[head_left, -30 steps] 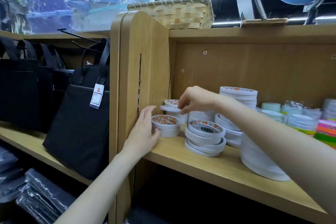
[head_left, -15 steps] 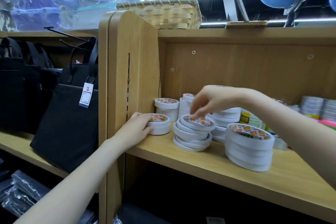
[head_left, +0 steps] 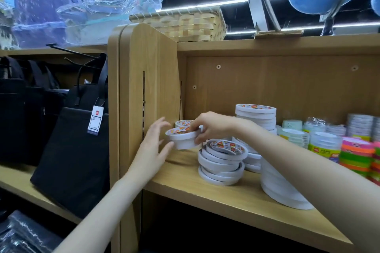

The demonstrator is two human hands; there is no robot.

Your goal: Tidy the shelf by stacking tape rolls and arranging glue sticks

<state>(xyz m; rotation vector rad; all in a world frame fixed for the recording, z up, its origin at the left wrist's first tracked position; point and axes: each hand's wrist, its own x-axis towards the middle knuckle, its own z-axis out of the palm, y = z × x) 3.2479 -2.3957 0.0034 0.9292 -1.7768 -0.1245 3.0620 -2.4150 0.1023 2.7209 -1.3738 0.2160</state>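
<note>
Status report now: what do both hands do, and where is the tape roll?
Right hand grips small tape roll, lifted off the shelf. Left hand open, thumb touching the roll. Leaning tape stack close on the right.

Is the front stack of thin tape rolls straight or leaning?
Leaning. The front stack has rolls offset and tilted, its top roll slanting; neither hand touches it.

My right hand [head_left: 211,127] reaches in from the right on a bare forearm, its fingers curled round the tape roll [head_left: 182,137] from above. My left hand [head_left: 153,148] comes up from below, fingers spread, thumb touching the roll's lower left side.
</note>
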